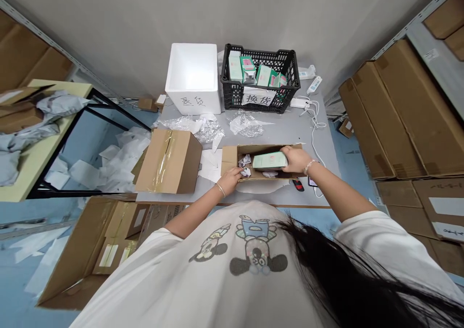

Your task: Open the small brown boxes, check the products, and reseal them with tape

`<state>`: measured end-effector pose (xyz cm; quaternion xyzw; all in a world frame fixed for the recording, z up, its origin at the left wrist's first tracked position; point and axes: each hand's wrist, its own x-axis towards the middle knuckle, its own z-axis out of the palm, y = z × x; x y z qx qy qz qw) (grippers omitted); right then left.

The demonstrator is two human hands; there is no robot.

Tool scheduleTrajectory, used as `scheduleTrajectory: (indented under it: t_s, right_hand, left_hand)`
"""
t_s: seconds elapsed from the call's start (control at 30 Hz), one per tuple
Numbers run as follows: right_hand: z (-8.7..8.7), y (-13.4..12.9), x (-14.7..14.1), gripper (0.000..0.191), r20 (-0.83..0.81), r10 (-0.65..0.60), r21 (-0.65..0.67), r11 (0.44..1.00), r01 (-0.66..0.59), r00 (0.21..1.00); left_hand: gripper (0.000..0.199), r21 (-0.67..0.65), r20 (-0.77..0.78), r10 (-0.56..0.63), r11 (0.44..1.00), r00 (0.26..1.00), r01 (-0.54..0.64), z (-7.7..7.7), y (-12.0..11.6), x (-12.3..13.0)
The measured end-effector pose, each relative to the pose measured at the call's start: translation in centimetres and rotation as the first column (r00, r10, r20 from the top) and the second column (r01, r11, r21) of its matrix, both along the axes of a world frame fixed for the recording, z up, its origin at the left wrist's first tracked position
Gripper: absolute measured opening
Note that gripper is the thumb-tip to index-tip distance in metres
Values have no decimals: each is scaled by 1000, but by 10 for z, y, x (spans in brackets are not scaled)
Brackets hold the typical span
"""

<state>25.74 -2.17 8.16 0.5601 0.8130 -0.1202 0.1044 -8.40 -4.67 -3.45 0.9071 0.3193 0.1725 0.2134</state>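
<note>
An open narrow cardboard box (228, 160) lies on the grey table in front of me. My right hand (299, 160) reaches over its right end, fingers closed around the end of a pale green carton (270, 160). The carton is tilted within the box opening. My left hand (231, 178) is closed on the box's near left edge, with its fingertips over the rim by crumpled paper (245, 161). More white crumpled paper (270, 174) shows under the carton. My right palm hides the carton's right end.
At the back stand a white foam box (194, 101) and a black crate (232, 93) of green cartons. A taped cardboard box (166, 161) sits left; plastic wrap (246, 124), a power strip (299, 103) with cables, and a red-black cutter (298, 185) lie about.
</note>
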Motion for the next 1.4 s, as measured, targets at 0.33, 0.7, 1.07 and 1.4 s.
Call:
scheduleTrajectory:
  t_s: [0.33, 0.7, 1.07, 1.4]
  right_hand:
    - [4, -11, 16, 64, -228, -187, 66, 976, 207, 956]
    - [37, -43, 38, 51, -559, -274, 33, 936, 351, 782]
    - [70, -144, 97, 53, -837, -397, -7, 695, 719, 377]
    - [32, -188, 104, 47, -857, -471, -116, 572, 812, 209]
  left_hand:
    - [22, -288, 238, 150, 955, 960, -78, 30, 4, -4]
    - [19, -167, 14, -56, 984, 998, 57, 21, 15, -5]
    - [20, 83, -218, -34, 995, 975, 53, 13, 44, 3]
    - [29, 91, 31, 70, 993, 997, -72, 30, 136, 34]
